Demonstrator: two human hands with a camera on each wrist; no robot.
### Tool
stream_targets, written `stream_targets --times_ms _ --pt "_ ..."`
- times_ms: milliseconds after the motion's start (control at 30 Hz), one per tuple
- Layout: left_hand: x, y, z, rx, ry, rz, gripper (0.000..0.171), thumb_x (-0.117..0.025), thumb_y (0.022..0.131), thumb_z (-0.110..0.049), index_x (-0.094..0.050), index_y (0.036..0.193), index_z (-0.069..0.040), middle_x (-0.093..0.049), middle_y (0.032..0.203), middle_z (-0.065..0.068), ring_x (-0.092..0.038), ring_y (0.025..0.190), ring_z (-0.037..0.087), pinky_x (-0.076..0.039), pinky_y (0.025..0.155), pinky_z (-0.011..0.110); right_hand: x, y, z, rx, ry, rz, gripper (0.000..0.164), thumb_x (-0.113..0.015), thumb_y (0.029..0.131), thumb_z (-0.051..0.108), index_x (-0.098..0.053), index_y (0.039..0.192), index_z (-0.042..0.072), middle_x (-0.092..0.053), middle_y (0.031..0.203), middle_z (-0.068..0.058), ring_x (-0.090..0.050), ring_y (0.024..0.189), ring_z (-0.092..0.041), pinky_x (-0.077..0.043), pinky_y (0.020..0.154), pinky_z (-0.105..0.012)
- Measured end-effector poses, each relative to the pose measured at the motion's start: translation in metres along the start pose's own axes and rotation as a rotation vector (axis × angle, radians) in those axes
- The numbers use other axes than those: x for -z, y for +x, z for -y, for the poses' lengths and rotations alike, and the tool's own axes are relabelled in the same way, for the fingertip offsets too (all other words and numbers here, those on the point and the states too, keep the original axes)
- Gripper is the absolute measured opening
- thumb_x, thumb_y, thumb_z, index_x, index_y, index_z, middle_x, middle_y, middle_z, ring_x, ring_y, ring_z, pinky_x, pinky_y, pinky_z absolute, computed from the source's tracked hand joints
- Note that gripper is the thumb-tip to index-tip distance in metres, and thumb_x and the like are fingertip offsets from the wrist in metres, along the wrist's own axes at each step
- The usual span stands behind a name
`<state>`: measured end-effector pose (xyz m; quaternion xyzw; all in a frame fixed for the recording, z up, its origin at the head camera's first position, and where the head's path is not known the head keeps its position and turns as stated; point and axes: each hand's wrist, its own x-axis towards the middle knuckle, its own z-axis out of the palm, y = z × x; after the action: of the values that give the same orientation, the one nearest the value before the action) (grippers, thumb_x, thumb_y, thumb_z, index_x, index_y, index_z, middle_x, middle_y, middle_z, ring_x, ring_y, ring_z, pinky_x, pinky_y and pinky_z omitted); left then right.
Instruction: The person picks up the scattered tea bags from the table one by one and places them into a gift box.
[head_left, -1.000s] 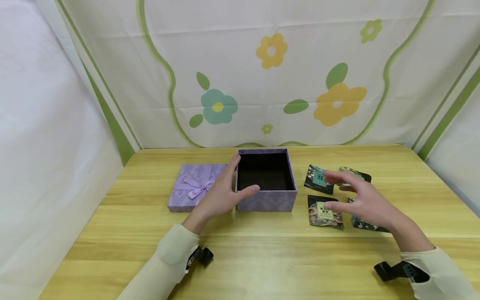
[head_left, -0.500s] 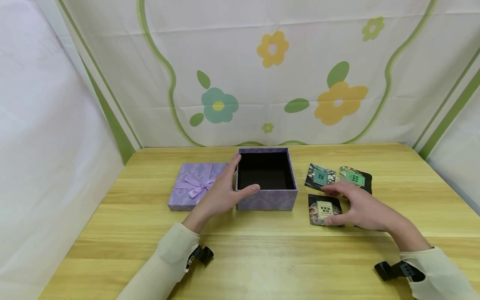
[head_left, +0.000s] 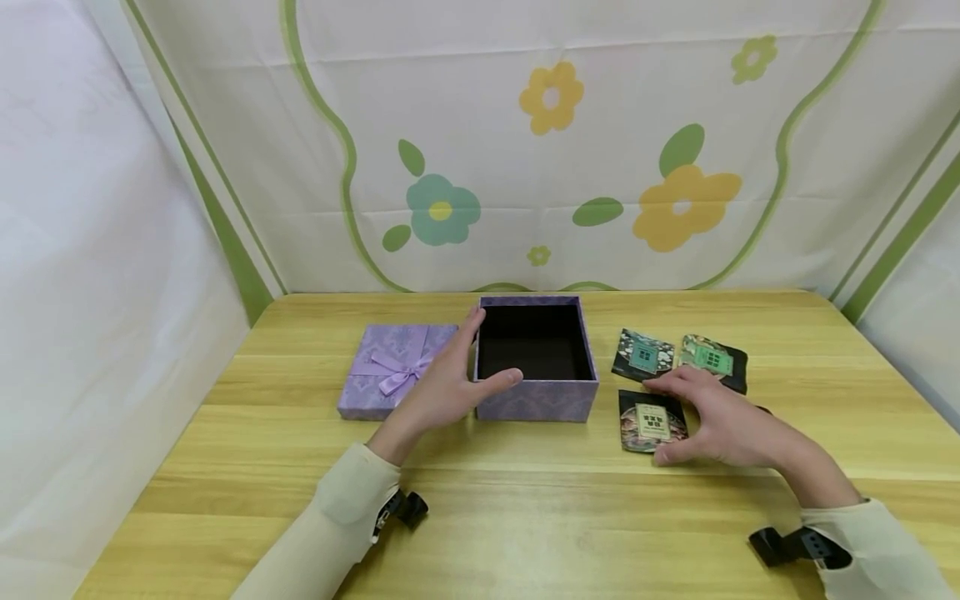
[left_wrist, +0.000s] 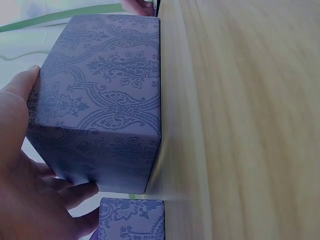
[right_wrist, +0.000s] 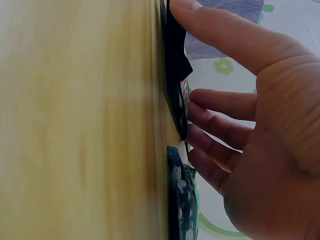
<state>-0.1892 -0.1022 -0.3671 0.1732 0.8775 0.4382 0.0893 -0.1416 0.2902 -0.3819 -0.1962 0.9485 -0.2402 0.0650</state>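
Observation:
My left hand [head_left: 446,379] rests against the left front corner of a purple patterned gift box [head_left: 536,402], thumb across the front, fingers along the left side. The box stands upright with its dark inside facing up. Its lid [head_left: 367,396], tied with a lilac bow, lies to the left, partly behind that hand. My right hand [head_left: 723,429] spans a dark pouch with a cream label [head_left: 637,408], thumb at its near edge and fingertips at its far edge. In the right wrist view the fingers are spread beside that pouch [right_wrist: 175,50].
Behind lie a pouch with a teal label [head_left: 645,358] and one with a green label [head_left: 712,360]. Another pouch is mostly hidden under the right hand. A floral cloth [head_left: 480,133] hangs at the back edge of the wooden table [head_left: 495,525].
My right hand has come down from above the pouches, its thumb and fingertips now at the cream-labelled pouch's edges. My left hand stays at the box.

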Motion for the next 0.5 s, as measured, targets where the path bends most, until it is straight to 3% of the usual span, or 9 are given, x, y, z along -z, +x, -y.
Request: stream_targets --times_ms 500 --pt "0.0002 -0.0004 0.0002 -0.022 0.006 0.002 0.109 -0.069 0.092 -0.071 -0.001 0.171 -0.04 -0.003 0.178 -0.017 -0.011 0.168 0.022 -0.023 0.131 0.063 -0.0045 -0.0018 0.0 0.04 -0.041 -0.005 0.089 -0.095 0.072 0.056 -0.063 0.144 0.014 -0.054 0.128 -0.004 -0.049 0.121 -0.025 -0.05 0.098 -0.054"
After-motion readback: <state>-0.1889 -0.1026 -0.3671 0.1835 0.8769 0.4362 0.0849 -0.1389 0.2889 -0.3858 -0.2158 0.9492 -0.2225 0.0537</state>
